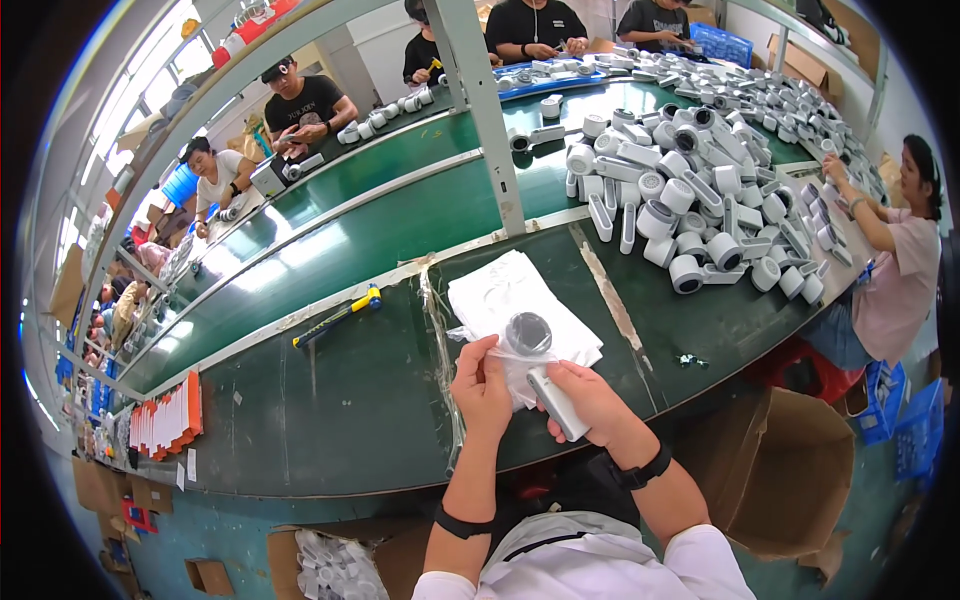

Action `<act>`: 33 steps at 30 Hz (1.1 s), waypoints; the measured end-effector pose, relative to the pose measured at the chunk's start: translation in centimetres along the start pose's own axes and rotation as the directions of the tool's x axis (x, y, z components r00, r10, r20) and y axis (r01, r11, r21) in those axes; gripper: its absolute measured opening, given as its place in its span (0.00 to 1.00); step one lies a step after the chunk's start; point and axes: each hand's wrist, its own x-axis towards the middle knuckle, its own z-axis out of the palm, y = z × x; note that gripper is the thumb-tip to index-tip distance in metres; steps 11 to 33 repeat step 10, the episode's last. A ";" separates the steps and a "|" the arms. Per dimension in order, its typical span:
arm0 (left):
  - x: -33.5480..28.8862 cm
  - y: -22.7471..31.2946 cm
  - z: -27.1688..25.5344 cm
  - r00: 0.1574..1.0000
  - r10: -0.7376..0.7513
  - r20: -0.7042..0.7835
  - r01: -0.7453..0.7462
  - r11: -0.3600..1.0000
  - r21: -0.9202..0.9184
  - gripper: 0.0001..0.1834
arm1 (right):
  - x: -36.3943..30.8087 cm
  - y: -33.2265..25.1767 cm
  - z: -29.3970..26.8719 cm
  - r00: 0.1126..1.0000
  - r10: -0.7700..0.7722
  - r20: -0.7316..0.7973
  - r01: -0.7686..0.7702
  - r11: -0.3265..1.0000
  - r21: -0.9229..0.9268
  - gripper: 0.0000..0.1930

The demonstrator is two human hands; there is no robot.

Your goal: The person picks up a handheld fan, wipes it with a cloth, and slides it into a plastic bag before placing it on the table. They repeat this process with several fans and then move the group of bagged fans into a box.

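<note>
A white handheld device [560, 405] with a straight handle and a round, dark-faced head is in front of me, shaped like a small hair dryer or fan. Its handle lies in my right hand [592, 400], the fingers wrapped round it. Thin clear plastic film [508, 352], seemingly a bag, covers the head. My left hand [482, 388] pinches this film at the left of the head. Beneath both hands rests a stack of white plastic bags [510, 283] on the dark green table [360, 410].
A large heap of similar white devices [690, 190] fills the table's right. A yellow-and-black hammer [338, 315] lies left of the bags. Orange-edged boxes [165, 418] stand far left. Open cartons [790, 470] sit below. Several people work around, one [890, 240] at the right.
</note>
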 end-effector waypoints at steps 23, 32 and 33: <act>-2.9 -1.2 -0.5 0.910 0.345 0.232 -0.386 0.908 0.163 0.06 | 0.9 1.1 0.3 0.926 -0.260 -0.272 0.283 0.958 0.045 0.24; -2.9 -1.2 -0.5 0.910 0.345 0.232 -0.386 0.908 0.163 0.06 | 0.9 1.1 0.3 0.926 -0.260 -0.272 0.283 0.958 0.045 0.24; -2.9 -1.2 -0.5 0.910 0.345 0.232 -0.386 0.908 0.163 0.06 | 0.9 1.1 0.3 0.926 -0.260 -0.272 0.283 0.958 0.045 0.24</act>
